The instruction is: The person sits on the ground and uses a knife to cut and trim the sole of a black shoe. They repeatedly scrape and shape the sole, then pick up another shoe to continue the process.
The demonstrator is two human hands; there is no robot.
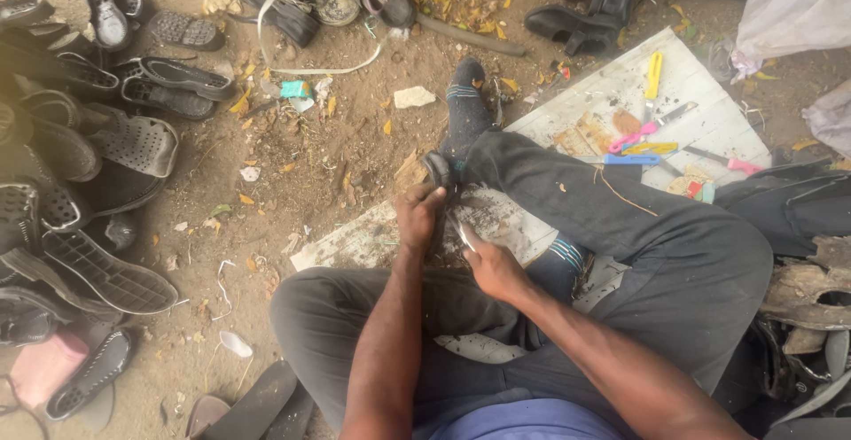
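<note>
Nearest, our right hand closes around a thin metal blade, tip angled up-left. Just beyond, our left hand clamps a small dark shoe piece, pressed against our trouser leg over the white board. Farther on that board lie a yellow tool and pink and blue tools. Dark shoes pile on the dirt at the left.
</note>
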